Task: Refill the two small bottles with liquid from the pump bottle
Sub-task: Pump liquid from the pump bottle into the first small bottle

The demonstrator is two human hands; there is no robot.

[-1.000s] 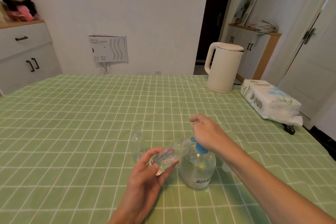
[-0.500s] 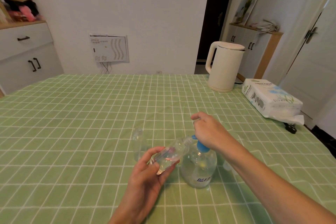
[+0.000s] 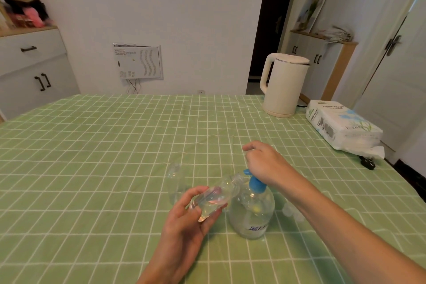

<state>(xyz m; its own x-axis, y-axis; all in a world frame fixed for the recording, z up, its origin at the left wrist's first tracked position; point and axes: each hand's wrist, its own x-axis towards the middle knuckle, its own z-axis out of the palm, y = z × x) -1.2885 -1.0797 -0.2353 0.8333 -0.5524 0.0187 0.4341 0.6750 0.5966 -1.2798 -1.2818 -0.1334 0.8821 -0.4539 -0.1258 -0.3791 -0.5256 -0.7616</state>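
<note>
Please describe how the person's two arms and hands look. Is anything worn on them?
Both forearms are bare as far as the picture shows; no sleeve reaches into view. The left hand and the right hand have no glove, and no ring, watch or bracelet is visible. The fingernails look short and unpainted, though they are small in this view.
</note>
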